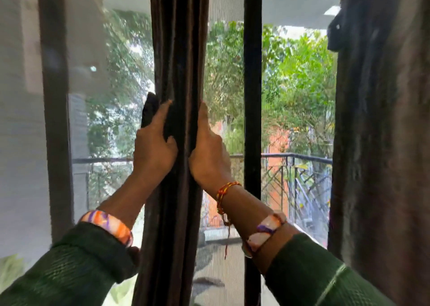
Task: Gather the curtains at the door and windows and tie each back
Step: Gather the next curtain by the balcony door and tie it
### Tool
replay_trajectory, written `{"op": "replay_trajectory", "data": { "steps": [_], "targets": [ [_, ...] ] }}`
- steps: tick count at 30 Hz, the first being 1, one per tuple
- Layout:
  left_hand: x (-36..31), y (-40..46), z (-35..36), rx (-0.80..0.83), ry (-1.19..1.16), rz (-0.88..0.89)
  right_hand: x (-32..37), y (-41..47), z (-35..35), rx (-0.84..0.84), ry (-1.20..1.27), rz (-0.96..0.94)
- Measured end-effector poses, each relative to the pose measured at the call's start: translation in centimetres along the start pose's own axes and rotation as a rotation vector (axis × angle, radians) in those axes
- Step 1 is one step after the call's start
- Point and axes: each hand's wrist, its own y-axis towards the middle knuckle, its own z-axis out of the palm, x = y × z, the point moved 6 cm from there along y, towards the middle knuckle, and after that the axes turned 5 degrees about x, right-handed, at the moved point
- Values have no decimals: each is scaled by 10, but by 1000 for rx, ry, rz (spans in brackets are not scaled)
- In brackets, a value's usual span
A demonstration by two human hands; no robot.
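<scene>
gathered curtain (179, 49): top and hem cut off by the frame edges; back side hidden.
left hand (156, 147), left of the curtain: fingers partly hidden by a dark strap (150, 110); the strap's far end is lost behind the folds.
right hand (209, 152), right of the curtain: fingertips out of sight behind the fabric.
second curtain (381, 142), far right of the gathered curtain: cut off at the frame's right edge, blurred.
window frame (54, 119), left of the curtain: blurred.
</scene>
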Motion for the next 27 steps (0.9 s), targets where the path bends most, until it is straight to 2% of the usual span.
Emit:
{"op": "replay_trajectory", "data": {
  "steps": [3,6,13,18,20,23,25,27],
  "targets": [
    [6,-26,8,-41,-91,-10,-18,-18,-4,39,-8,25],
    [5,-54,16,8,-128,-15,-40,-34,-12,52,-51,93],
    [-1,-110,3,139,31,13,-64,-79,-15,8,-27,128],
    [-6,-146,-10,173,43,24,-55,-121,-4,-257,-142,-33],
    [-9,-160,-8,234,65,68,-43,-136,1,-288,-221,-80],
    [-11,-175,-5,330,69,87,-29,-151,16,-220,-265,-151],
    [-9,-181,-2,374,57,58,-33,-158,28,-110,-151,-105],
    [-8,-184,1,396,41,-24,-45,-162,36,-21,40,23]
  ]
}}
